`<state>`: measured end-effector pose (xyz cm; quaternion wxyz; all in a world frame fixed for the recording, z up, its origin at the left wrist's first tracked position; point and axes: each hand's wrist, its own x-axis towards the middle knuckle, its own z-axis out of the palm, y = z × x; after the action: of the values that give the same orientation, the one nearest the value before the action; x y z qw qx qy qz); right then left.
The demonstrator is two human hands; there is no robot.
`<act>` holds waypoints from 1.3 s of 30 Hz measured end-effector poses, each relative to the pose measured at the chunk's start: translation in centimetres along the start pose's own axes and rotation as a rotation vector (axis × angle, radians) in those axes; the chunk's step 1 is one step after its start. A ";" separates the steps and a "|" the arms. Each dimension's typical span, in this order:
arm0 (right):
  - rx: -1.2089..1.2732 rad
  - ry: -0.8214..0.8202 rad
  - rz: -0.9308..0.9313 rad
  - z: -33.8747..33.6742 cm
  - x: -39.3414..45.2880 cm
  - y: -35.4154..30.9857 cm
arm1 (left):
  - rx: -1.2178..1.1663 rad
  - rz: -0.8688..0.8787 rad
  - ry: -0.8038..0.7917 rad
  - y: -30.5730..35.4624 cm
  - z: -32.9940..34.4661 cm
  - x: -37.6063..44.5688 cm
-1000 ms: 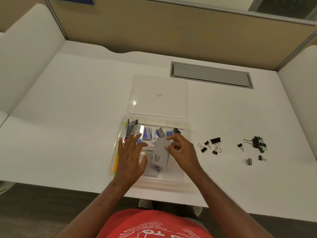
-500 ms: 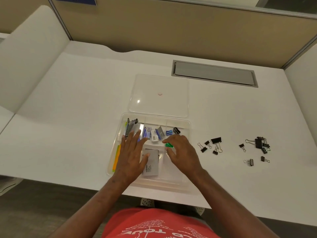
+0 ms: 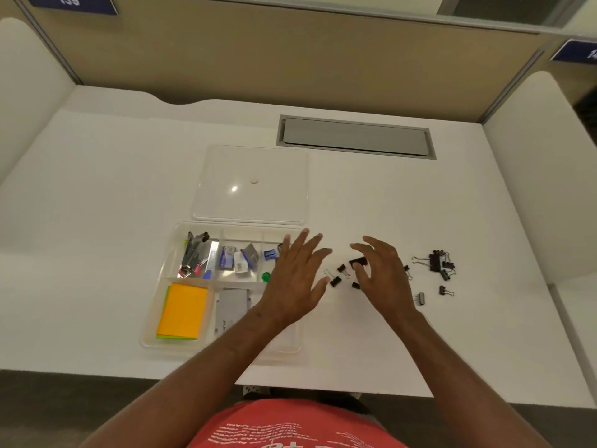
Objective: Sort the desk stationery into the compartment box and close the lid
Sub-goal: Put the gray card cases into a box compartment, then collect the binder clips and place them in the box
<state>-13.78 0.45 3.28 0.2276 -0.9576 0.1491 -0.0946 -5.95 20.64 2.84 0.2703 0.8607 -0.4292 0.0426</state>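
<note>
We note the white table (image 3: pixel 97 221) carrying an open compartment box (image 3: pixel 151 324), its clear lid (image 3: pixel 252 202) lying flat just behind it. Left hand (image 3: pixel 290 279) and right hand (image 3: pixel 384 273) hover over loose binder clips (image 3: pixel 342 273) beside the box — each grip released, fingers spread, holding nothing.

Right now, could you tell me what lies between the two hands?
In the head view, small black binder clips lie on the desk between the left hand and right hand.

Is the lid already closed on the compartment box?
No, the clear lid lies flat on the desk behind the open compartment box.
</note>
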 end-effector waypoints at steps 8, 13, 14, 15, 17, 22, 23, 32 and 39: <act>-0.069 0.056 0.109 -5.4 0.0 9.9 | 0.300 0.083 -0.422 4.0 5.4 7.7; -0.073 0.004 0.188 -7.2 -0.1 14.2 | 0.494 0.103 -0.587 3.7 7.0 9.4; -0.079 -0.020 0.187 -7.3 -0.1 14.8 | 0.518 0.100 -0.604 3.6 7.2 9.5; -0.086 -0.045 0.185 -7.3 -0.1 15.4 | 0.534 0.096 -0.612 3.5 7.4 9.6; -0.095 -0.100 0.184 -7.3 -0.1 16.3 | 0.548 0.090 -0.614 3.3 7.8 9.8; -0.159 -0.208 0.097 -6.9 0.6 17.7 | 0.570 0.113 -0.589 3.3 8.3 10.3; -0.183 -0.227 0.076 -6.8 0.8 17.9 | 0.566 0.115 -0.581 3.2 8.3 10.4; -0.311 -0.262 -0.045 -7.0 2.0 18.2 | 0.431 0.045 -0.467 3.2 7.3 10.1; -0.080 -0.152 0.082 -6.1 1.2 16.2 | 0.204 -0.047 -0.216 2.9 5.1 7.6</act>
<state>-18.08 -16.24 1.28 0.2035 -0.9634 0.1742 -0.0064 -4.24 11.21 2.05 0.1345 0.8931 -0.4290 -0.0132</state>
